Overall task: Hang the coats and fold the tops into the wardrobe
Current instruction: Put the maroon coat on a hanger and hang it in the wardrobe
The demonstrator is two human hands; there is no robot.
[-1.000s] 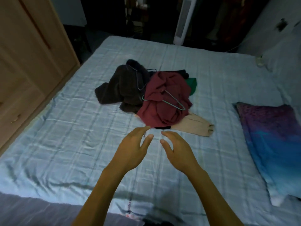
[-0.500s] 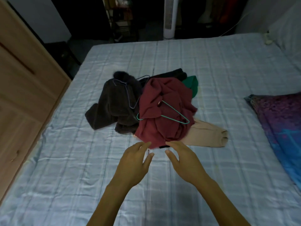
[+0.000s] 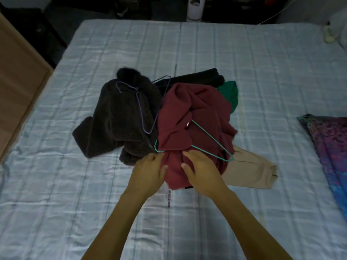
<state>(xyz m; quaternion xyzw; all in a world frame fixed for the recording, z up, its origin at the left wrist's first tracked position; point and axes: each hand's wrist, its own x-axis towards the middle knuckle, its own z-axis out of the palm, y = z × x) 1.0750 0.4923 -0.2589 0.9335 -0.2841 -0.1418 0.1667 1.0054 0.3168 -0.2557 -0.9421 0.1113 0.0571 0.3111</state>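
Note:
A heap of clothes lies in the middle of the bed. On top is a maroon coat with a teal wire hanger across it. To its left is a dark brown fuzzy coat carrying a purple wire hanger. A black garment, a green top and a beige top stick out from under the heap. My left hand and my right hand rest on the near edge of the maroon coat, fingers spread and straight.
The pale blue checked bedsheet surrounds the heap. A wooden wardrobe stands at the left. A purple and blue pillow lies at the right edge. A white tower fan stands beyond the bed's far end.
Both hands have moved forward from the bare sheet onto the near edge of the maroon coat. The camera has come closer to the heap.

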